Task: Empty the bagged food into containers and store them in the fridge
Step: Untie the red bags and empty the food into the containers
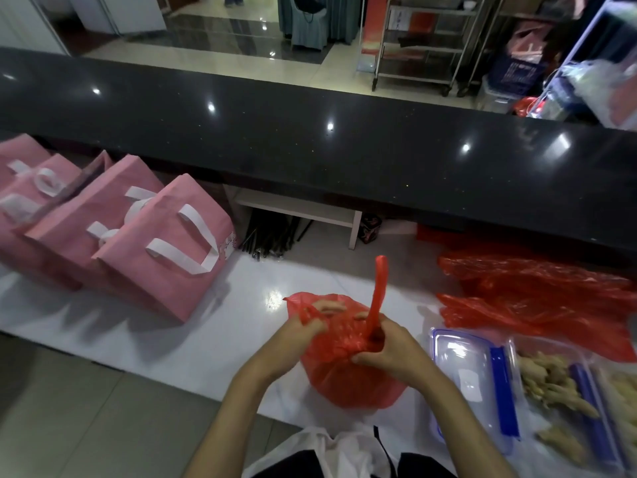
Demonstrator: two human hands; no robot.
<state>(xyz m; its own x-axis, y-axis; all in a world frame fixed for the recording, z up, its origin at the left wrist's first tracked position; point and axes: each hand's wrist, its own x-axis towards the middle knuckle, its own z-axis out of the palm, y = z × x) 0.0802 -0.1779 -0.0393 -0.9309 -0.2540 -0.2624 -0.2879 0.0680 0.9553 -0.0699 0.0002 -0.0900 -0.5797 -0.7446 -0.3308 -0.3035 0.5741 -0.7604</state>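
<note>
Red plastic bag (348, 367), knotted and full, seated on the white worktop (213, 332) directly in front of the body, between both hands. Left hand (303, 331) closed on the bag's left ear, fingers (331, 307) pinching the film near the mouth. Right hand (386, 350) closed around the gathered neck, with one red handle strip (377, 291) standing upright out of the grip. Judged as a knot-opening hold: one hand anchoring the neck, the other drawing the film apart. Contents hidden by the red film; cannot tell what food is inside.

Clear container with blue clips (472, 377) lying just right of the bag, empty as far as visible, presumably placed within reach to receive the contents. Further right, a second container holding ginger roots (551, 381), one loose piece (562, 443) on the worktop near it. Emptied red bags (537, 294) heaped behind the containers. Pink paper carrier bags (148, 243) grouped at far left, well apart. Fridge not in view. Task judged partway through: one batch decanted, this bag not yet open.
</note>
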